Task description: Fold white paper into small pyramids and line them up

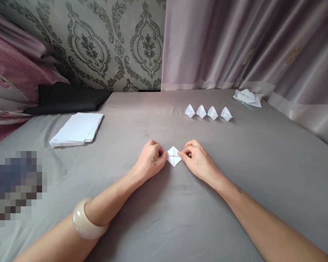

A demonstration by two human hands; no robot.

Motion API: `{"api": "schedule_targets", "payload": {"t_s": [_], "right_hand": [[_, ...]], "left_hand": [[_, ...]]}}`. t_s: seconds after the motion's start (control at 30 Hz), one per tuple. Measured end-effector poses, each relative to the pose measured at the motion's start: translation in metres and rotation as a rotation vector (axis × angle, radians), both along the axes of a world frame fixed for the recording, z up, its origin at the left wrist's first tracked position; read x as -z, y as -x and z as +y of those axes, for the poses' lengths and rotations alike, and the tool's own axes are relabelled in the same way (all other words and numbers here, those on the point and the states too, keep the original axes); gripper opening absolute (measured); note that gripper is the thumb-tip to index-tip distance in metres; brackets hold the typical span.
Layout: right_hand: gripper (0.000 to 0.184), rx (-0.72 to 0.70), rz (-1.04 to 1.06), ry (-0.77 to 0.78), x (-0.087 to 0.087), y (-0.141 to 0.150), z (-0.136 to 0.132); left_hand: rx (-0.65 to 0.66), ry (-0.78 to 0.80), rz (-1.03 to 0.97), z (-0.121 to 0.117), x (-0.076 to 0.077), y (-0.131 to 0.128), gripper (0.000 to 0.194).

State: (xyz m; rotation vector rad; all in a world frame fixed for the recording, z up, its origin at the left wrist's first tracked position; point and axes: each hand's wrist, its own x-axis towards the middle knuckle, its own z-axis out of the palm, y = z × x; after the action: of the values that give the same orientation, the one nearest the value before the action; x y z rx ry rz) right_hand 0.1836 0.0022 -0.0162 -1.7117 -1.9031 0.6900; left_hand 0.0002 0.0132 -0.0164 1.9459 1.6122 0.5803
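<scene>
Between my two hands is a small folded white paper [174, 160], diamond-shaped, with crease lines crossing at its middle. My left hand [152, 157] pinches its left corner between thumb and fingers. At the opposite corner, my right hand [198, 159] grips the paper in the same way. The paper is just above or on the grey cloth; I cannot tell which. Farther off to the right stand several folded white paper boats [201, 112] in a row.
A stack of white paper sheets [76, 129] lies at the left, near a black folded cloth [71, 99]. Crumpled white paper [248, 97] and a thin light-blue stick [247, 106] are at the back right. Grey cloth [164, 218] covers the surface. A blurred object [18, 185] sits far left.
</scene>
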Motion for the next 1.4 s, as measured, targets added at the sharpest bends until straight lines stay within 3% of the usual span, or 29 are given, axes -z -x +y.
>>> {"api": "schedule_targets", "payload": {"t_s": [0.43, 0.53, 0.7, 0.8, 0.9, 1.0, 1.13, 1.27, 1.4], "right_hand": [[0.025, 0.015, -0.026, 0.031, -0.001, -0.005, 0.005], [0.02, 0.011, -0.019, 0.031, -0.001, -0.012, 0.008], [0.016, -0.022, 0.138, 0.148, -0.006, -0.025, 0.011], [0.019, 0.027, 0.383, 0.227, -0.007, -0.028, 0.01], [0.017, 0.045, 0.484, 0.12, -0.006, -0.023, 0.006], [0.019, -0.082, 0.343, -0.025, -0.005, -0.011, -0.004], [0.028, -0.281, 0.01, -0.212, -0.008, 0.004, -0.02], [0.028, -0.306, -0.268, -0.259, -0.008, 0.011, -0.031], [0.029, -0.293, -0.35, -0.259, -0.005, 0.014, -0.034]], "left_hand": [[0.005, 0.02, 0.035, 0.002, -0.002, 0.002, 0.017], [0.106, -0.099, 0.036, 0.0, 0.002, 0.003, 0.011], [0.396, -0.333, 0.121, 0.001, 0.007, 0.005, 0.034], [0.47, -0.368, 0.205, 0.003, 0.005, 0.007, 0.037], [0.488, -0.395, 0.251, 0.003, 0.003, 0.007, 0.039], [0.477, -0.401, 0.25, 0.003, 0.003, 0.006, 0.041], [0.354, -0.255, 0.007, 0.005, 0.003, 0.009, 0.03], [0.156, 0.012, -0.135, 0.006, -0.004, 0.02, 0.026], [0.142, 0.042, -0.1, 0.003, -0.01, 0.027, 0.022]]}}
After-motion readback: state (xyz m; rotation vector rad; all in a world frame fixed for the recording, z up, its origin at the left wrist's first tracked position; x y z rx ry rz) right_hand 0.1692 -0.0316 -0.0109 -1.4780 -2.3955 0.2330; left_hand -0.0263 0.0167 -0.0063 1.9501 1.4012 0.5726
